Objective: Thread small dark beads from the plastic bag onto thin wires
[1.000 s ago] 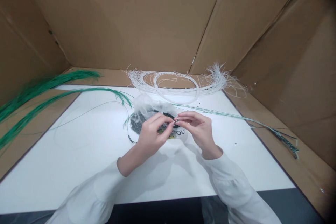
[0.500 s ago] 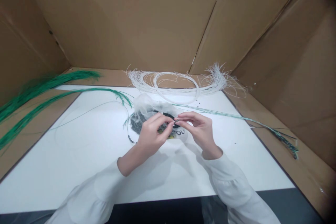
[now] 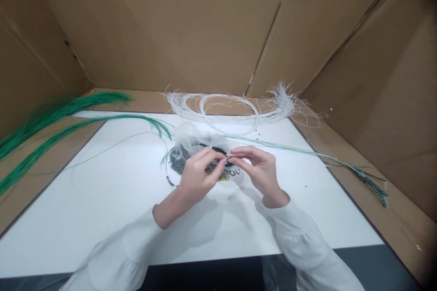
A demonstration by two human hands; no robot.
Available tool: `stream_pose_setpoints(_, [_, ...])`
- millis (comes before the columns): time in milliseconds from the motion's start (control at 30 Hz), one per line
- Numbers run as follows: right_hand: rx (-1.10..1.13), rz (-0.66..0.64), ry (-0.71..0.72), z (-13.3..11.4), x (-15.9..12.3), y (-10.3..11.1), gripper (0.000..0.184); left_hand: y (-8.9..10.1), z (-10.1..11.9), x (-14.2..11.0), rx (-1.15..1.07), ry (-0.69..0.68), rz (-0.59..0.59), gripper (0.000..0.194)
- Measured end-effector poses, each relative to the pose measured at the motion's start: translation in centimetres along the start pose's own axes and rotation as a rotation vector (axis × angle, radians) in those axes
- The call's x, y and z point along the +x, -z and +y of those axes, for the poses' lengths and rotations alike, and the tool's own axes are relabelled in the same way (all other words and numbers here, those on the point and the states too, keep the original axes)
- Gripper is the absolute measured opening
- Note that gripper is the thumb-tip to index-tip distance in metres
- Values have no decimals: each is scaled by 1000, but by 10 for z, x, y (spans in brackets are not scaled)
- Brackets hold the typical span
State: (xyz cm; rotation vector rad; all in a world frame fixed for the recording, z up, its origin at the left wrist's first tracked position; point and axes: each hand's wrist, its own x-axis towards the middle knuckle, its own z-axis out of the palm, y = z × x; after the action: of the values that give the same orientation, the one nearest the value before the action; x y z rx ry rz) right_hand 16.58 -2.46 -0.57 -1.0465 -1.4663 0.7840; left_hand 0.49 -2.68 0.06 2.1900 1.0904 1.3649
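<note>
My left hand (image 3: 196,172) is closed in a pinch, thumb against fingertips, on the end of a thin green thread. Part of that thread carries black and white beads (image 3: 171,182), showing below and left of the hand. Fingertip to fingertip with it, my right hand (image 3: 262,169) pinches something tiny at the thread's tip, too small to make out. Both hands hover over a clear plastic bag (image 3: 189,134) of small black beads (image 3: 176,162). Dark lettering shows on the bag under my right fingers; my hands hide its middle.
Two bundles of green thread (image 3: 102,120) lie at the left. Coiled white thread (image 3: 229,116) spans the back edge of the white board (image 3: 119,218). Green strands with finished beaded ends (image 3: 373,186) run right. Cardboard walls (image 3: 164,27) stand around; a few loose beads are scattered.
Almost nothing differs. Both hands keep their pinch over the bag, with only a very slight shift at the fingertips.
</note>
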Motion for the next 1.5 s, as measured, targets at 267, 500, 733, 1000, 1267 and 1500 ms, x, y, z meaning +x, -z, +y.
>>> stream_pose_setpoints(267, [18,7,3,0,1,0,12,-1,1,0,4,2,-4,10])
stream_pose_setpoints(500, [16,3,15,-1,1,-1,11,-1,1,-1,5,-7,-3,10])
stream_pose_setpoints(733, [-253,-41,175,-3,-1,2,9,-1,-3,-1,46,42,-65,12])
stream_pose_setpoints(1000, [-271,-141,151,1,5,5,6,-2,-17,3,-44,161,-219,20])
stream_pose_setpoints(1267, [-42,-285,-38,4,8,8,11,3,-20,6,-381,518,-238,24])
stream_pose_setpoints(1500, [-11,-287,-39,5,8,6,12,2,-22,8,-531,631,-272,27])
